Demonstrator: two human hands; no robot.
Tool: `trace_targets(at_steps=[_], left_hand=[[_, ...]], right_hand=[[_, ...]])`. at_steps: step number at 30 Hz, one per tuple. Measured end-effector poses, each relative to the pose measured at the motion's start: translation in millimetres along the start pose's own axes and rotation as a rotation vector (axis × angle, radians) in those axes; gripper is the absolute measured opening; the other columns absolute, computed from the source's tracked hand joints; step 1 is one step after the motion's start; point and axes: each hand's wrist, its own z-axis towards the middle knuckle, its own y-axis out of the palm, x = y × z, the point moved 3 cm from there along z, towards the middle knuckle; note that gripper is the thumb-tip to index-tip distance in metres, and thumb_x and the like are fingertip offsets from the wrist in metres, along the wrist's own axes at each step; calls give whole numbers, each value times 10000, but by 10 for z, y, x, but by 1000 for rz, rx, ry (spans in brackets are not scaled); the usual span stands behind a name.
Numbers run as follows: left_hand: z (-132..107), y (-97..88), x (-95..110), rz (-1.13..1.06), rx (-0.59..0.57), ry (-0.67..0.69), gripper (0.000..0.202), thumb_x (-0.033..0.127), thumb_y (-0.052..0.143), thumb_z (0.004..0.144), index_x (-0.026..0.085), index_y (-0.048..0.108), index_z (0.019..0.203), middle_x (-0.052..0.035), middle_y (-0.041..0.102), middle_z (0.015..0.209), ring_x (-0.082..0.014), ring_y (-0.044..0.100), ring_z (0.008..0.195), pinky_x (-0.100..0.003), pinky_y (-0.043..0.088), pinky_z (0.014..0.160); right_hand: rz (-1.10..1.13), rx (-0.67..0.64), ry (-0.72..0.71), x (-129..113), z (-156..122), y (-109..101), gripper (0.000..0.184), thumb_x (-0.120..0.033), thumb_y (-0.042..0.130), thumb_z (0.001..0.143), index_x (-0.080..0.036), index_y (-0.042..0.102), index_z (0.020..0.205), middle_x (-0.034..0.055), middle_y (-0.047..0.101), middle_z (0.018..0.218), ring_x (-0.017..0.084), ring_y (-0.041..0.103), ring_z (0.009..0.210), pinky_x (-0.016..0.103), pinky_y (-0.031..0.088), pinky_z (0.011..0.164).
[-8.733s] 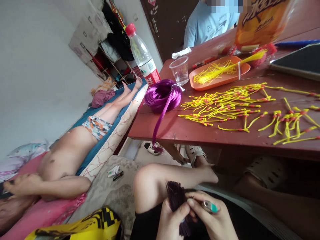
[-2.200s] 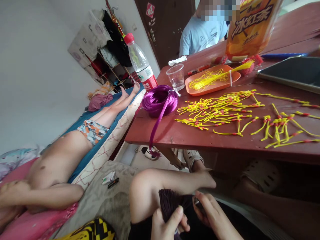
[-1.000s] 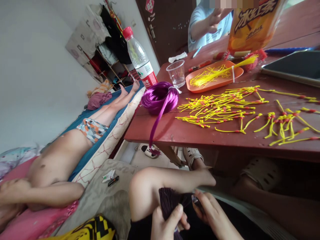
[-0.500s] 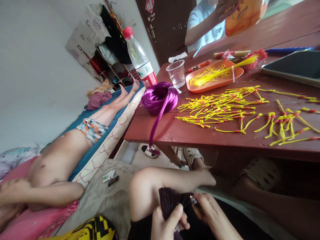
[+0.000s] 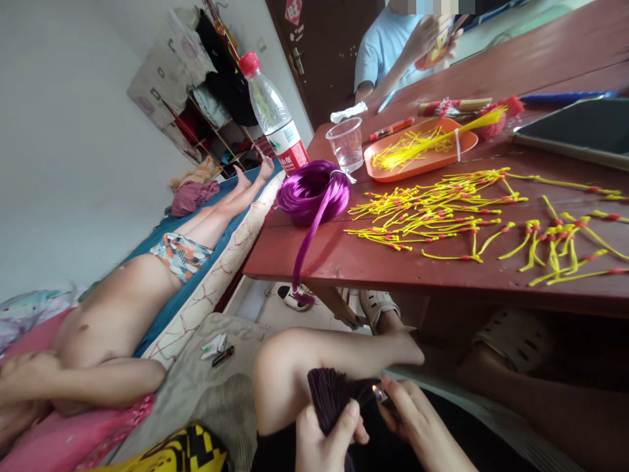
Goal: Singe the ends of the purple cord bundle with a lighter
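My left hand (image 5: pixel 331 432) is closed around a bundle of dark purple-brown cords (image 5: pixel 328 392), their cut ends fanning out above the thumb. A thinner part of the bundle reaches right, toward my other hand. My right hand (image 5: pixel 417 419) grips a lighter (image 5: pixel 384 397), mostly hidden by the fingers. A small flame glows at its tip, close to the cord ends; whether it touches them I cannot tell. Both hands are low in the view, over my lap beside my bare knee.
On the red table (image 5: pixel 295 255) lie a purple cord coil (image 5: pixel 314 193), many knotted yellow cords (image 5: pixel 432 210), an orange tray (image 5: pixel 393 172), a cup (image 5: pixel 345 145), a bottle (image 5: pixel 275 115) and a tablet (image 5: pixel 580 134). One person (image 5: pixel 388 49) sits across; another lies on the bed (image 5: pixel 171 334).
The cord bundle has shifted slightly left in my left hand and its ends are more fanned. The person across has drawn the orange container back toward their body and lower.
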Motion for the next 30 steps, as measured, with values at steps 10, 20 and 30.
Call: trace_targets(at_steps=[10, 20, 30], left_hand=[[-8, 9, 10, -39, -43, -68, 363, 453, 713, 486, 112, 598, 443, -26, 547, 388, -128, 493, 394, -231, 401, 441], [-35, 26, 72, -109, -176, -212, 318, 391, 745, 478, 105, 608, 484, -21, 570, 428, -115, 508, 394, -233, 420, 443], [-25, 26, 47, -119, -216, -210, 306, 381, 738, 508, 104, 609, 499, -16, 572, 437, -104, 513, 399, -212, 412, 438]], right_hand=[[-28, 86, 55, 60, 4, -55, 482, -617, 343, 708, -212, 286, 452, -42, 298, 489, 123, 295, 496, 236, 286, 488], [-11, -26, 29, -26, 14, -9, 476, -579, 343, 738, -213, 254, 446, -63, 226, 443, 101, 206, 455, 233, 225, 444], [7, -19, 19, -9, 7, -20, 456, -551, 366, 736, -210, 284, 444, -54, 271, 452, 109, 252, 473, 231, 264, 462]])
